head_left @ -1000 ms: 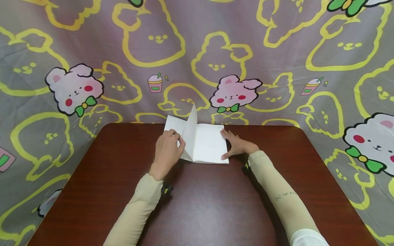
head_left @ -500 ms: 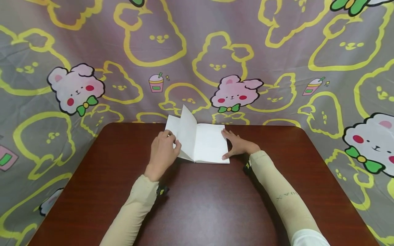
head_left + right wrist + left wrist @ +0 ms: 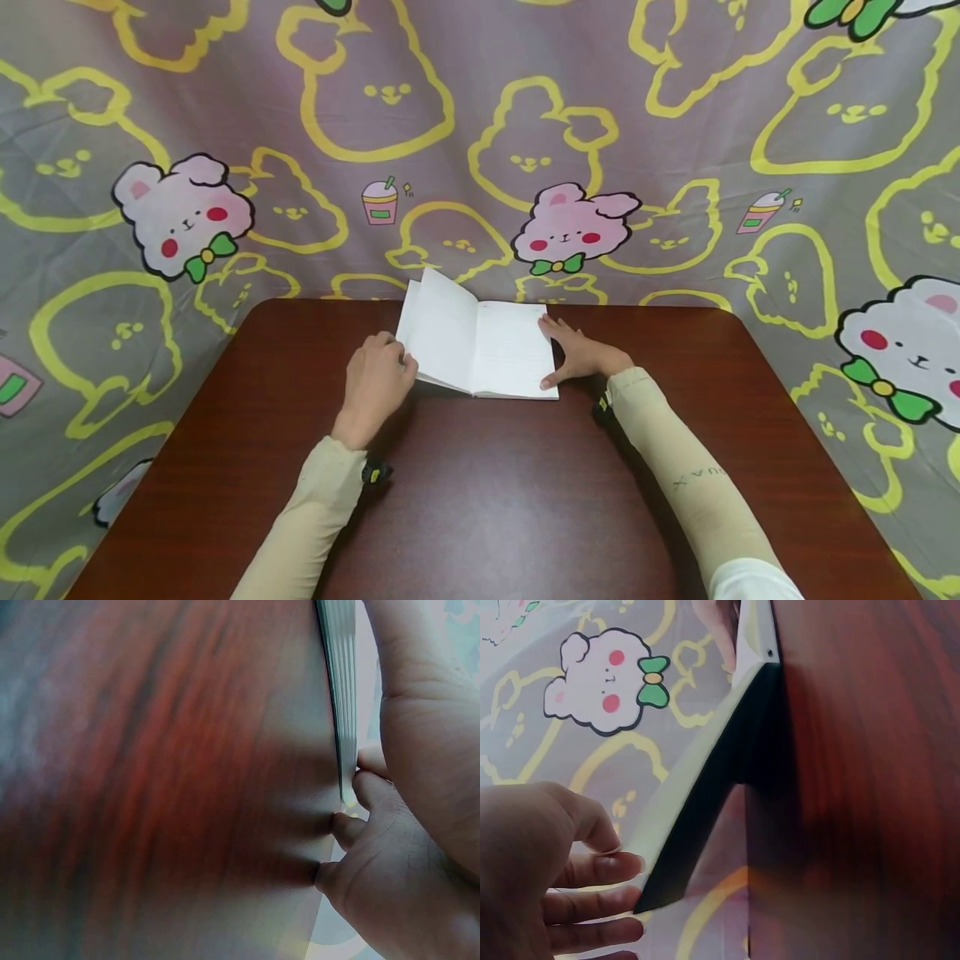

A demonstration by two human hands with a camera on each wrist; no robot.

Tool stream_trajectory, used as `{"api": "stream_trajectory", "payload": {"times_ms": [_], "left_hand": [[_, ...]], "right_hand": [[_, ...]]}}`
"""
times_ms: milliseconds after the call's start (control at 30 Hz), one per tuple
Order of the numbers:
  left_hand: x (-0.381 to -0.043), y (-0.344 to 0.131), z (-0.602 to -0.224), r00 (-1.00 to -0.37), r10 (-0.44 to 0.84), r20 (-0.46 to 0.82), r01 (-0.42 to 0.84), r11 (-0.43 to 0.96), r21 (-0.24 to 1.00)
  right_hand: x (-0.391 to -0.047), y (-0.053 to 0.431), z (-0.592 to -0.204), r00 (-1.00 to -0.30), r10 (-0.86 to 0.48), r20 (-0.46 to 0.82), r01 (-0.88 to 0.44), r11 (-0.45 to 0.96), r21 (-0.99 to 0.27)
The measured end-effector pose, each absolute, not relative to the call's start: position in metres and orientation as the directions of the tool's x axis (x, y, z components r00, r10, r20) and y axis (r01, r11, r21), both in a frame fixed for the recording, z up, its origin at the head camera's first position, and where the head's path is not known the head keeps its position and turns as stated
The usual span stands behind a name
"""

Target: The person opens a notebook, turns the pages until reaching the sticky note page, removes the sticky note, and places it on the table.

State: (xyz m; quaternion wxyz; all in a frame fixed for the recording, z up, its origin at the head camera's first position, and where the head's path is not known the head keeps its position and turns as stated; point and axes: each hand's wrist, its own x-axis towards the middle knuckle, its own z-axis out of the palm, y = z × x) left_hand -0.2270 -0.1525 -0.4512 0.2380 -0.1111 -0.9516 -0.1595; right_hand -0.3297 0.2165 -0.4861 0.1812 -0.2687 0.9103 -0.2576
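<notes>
An open notebook (image 3: 513,350) with white, faintly lined pages lies near the table's far edge. Its left half slants up off the table, and the dark underside of its cover (image 3: 705,802) shows in the left wrist view. My left hand (image 3: 375,383) is at the outer left edge, thumb and forefinger pinching the turned page (image 3: 444,329) at its near corner. On the opposite side, my right hand (image 3: 581,354) rests with thumb and fingers spread along the right edge. In the right wrist view, fingertips (image 3: 346,829) of that hand touch down beside the page stack (image 3: 341,690).
The dark reddish-brown table (image 3: 480,500) extends toward me from the notebook. A patterned curtain (image 3: 480,125) with cartoon rabbits and yellow outlines hangs behind it and at both sides. Each wrist wears a small black device (image 3: 377,472).
My left hand has moved left and slightly toward me, bringing the raised page over from upright onto the left half. The right hand has stayed in place.
</notes>
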Motion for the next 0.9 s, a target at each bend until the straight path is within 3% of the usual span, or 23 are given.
{"api": "stream_trajectory", "payload": {"times_ms": [333,700,900], "left_hand": [[-0.229,-0.164,-0.465,-0.909,0.12,0.399,0.238,0.936,0.26],[-0.236,-0.172,-0.474,-0.986,0.072,0.15,0.121,0.928,0.352],[-0.236,-0.174,-0.477,-0.996,0.056,0.064,0.073,0.954,0.292]], "right_hand": [[-0.332,0.218,-0.49,-0.789,-0.583,-0.192,-0.406,0.73,-0.55],[-0.331,0.218,-0.487,-0.788,-0.584,-0.195,-0.403,0.729,-0.554],[-0.333,0.218,-0.49,-0.784,-0.585,-0.209,-0.402,0.735,-0.546]]}}
